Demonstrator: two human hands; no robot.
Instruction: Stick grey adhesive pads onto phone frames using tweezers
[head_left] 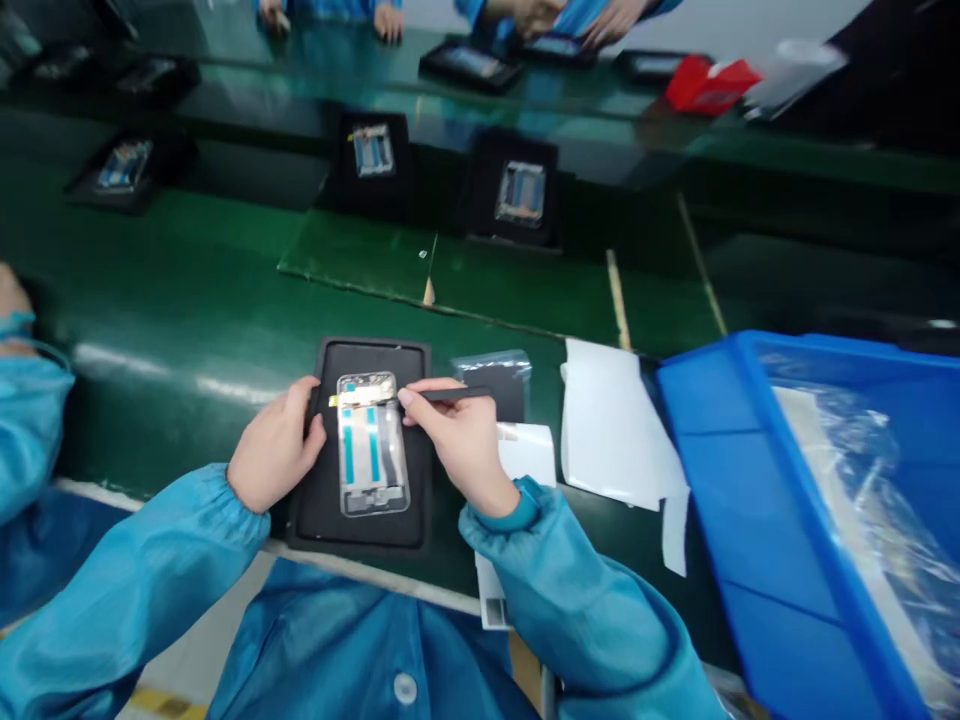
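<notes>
A phone housing [373, 445] with blue strips and a shiny strip across its upper part lies in a black tray [360, 532] in front of me. My left hand [276, 445] is closed on the tray's left edge, with thumb and forefinger over the rim. Between the fingers of my right hand [461, 440] is a slim black tool [454, 394], which looks like tweezers. Its tip is close to the housing's upper right edge, partly hidden by my fingertips; I cannot tell whether it touches.
A blue bin [720, 500] with clear plastic film stands at the right. White sheets [615, 425] and a clear bag [517, 370] lie beside my right hand. More trays with phone housings [521, 193] sit farther back. Co-workers' hands [615, 20] show beyond; another person's sleeve [30, 420] is at left.
</notes>
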